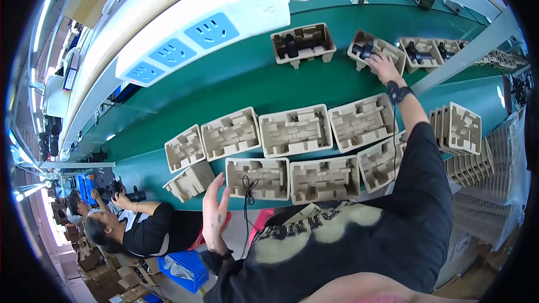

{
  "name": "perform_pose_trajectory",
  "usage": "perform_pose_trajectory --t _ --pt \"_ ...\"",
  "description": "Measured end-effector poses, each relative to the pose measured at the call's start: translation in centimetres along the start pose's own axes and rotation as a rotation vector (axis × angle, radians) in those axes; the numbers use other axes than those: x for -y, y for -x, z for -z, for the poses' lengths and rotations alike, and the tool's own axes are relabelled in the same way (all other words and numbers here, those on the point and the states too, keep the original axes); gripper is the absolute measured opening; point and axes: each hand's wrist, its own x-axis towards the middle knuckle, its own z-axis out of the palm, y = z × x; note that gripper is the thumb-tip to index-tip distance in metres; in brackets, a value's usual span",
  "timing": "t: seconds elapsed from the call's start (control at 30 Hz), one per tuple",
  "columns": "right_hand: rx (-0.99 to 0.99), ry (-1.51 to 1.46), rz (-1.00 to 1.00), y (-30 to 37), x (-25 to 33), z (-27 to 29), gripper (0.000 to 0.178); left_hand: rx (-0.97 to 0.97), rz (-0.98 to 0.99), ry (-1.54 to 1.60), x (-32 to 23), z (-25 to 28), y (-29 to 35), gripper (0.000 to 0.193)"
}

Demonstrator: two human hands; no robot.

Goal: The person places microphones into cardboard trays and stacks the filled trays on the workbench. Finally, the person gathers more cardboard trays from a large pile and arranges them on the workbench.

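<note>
My right hand (384, 68) reaches far across the green bench to a beige molded-pulp tray (397, 56) at the back. Its fingers hook over the tray's near wall, beside a black device (365, 50) lying inside; the fingertips are partly hidden. This tray sits askew to its neighbours. To its left stands another pulp tray (303, 56) with a black device (291, 46) in it. My left hand (214, 213) hovers at the bench's near edge with fingers stretched, holding nothing. Close to it are a pulp tray (269, 191) and a thin black cable (247, 191).
Two rows of pulp trays (295, 129) cover the near bench. More loaded trays (421, 53) line up at the back right, behind a metal post (471, 50). Stacked trays (465, 129) stand at right. A white power strip (247, 14) hangs overhead. A co-worker (146, 224) sits at left.
</note>
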Motion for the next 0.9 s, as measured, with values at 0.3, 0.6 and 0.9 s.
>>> perform_pose_trajectory --t 0.3,0.6,0.9 --pt "-0.058 -0.224 0.056 -2.2 -0.5 -0.6 0.044 -0.062 0.189 0.079 3.6 -2.5 6.3 0.039" --pt "-0.089 -0.162 -0.036 -4.1 -0.8 -0.3 0.037 0.006 0.143 0.022 2.5 -4.2 4.9 0.039" --pt "0.13 -0.067 -0.374 -2.8 -5.5 -2.3 0.029 -0.025 0.152 -0.092 3.0 -4.0 6.4 0.037"
